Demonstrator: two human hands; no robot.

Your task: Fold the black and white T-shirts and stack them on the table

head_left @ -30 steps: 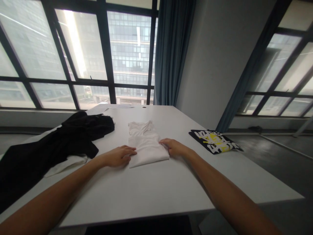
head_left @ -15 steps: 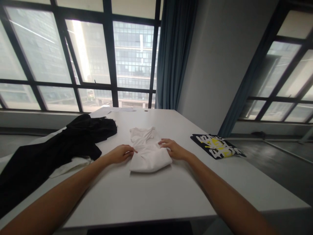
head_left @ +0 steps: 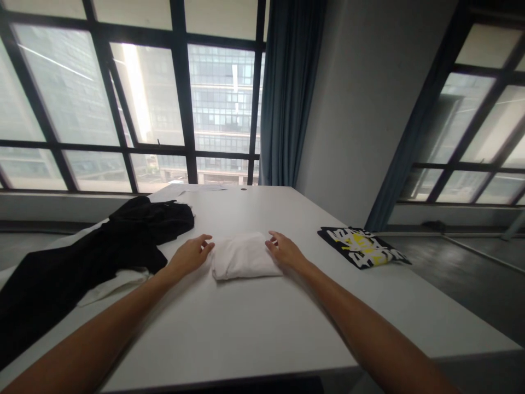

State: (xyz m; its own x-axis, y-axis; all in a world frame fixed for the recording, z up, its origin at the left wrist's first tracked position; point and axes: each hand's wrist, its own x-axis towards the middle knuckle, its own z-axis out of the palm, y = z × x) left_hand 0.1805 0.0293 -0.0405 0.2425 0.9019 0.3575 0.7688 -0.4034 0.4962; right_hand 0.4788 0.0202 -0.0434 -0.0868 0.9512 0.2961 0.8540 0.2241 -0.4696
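A white cloth garment, folded into a compact rectangle, lies flat on the white table in front of me. At its left edge is my left hand, fingers slightly curled and apart, with nothing gripped. My right hand rests by the right edge of the cloth, its fingers apart and near or lightly touching the fabric.
Black garments lie in a loose heap at the left, with a white cloth partly under them. On the right lies a folded black item with white and yellow print. Papers are at the table's far end.
The far part of the white garment has been folded over toward me, making it a shorter rectangle. My left hand has moved slightly left and up, off the cloth.
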